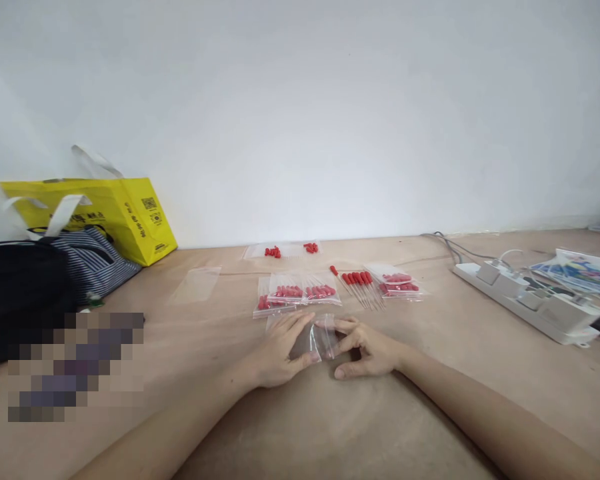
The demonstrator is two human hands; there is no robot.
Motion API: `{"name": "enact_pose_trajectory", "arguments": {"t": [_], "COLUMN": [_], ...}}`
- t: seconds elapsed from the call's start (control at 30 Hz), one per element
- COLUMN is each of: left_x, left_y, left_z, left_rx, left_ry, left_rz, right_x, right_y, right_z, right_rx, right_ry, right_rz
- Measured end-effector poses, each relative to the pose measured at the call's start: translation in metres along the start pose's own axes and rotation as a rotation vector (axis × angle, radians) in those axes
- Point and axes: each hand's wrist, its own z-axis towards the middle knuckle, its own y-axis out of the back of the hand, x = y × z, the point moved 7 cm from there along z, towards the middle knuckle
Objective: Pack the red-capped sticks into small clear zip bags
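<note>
A small clear zip bag lies between my two hands, its ribbed zip end towards the right. My left hand rests across the bag, fingers stretched along its far side and thumb at its near edge. At the zip end, my right hand touches the plastic with bent, parted fingers, while its thumb stands apart from the bag. Just beyond lie filled zip bags of red-capped thin rods. Several loose red-capped rods fan out to their right, beside another stack of filled bags.
At the back lie more red-capped rods on clear plastic. A flat clear bag is on the left. A yellow carrier bag, striped pouch and black bag stand far left. A white power strip with cables lies right.
</note>
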Motion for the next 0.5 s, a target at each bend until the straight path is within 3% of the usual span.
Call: {"name": "enact_pose_trajectory", "arguments": {"t": [0.1, 0.2, 0.33, 0.4, 0.5], "left_x": [0.001, 0.006, 0.01, 0.008, 0.004], "left_y": [0.001, -0.006, -0.01, -0.008, -0.005], "left_z": [0.001, 0.001, 0.002, 0.003, 0.003], "left_rx": [0.073, 0.145, 0.132, 0.111, 0.094], "left_ry": [-0.083, -0.075, -0.064, -0.092, -0.1], "left_rz": [-0.016, 0.002, -0.005, -0.008, 0.0], "right_x": [0.0, 0.0, -0.02, -0.044, -0.085], "right_y": [0.007, 0.01, 0.019, 0.032, 0.065], "right_z": [0.0, -0.002, -0.001, 0.003, 0.009], "right_rx": [0.002, -0.015, -0.111, -0.233, -0.476], "right_ry": [-0.021, -0.035, -0.144, -0.298, -0.698], "right_rz": [0.125, 0.219, 0.281, 0.214, -0.139]}}
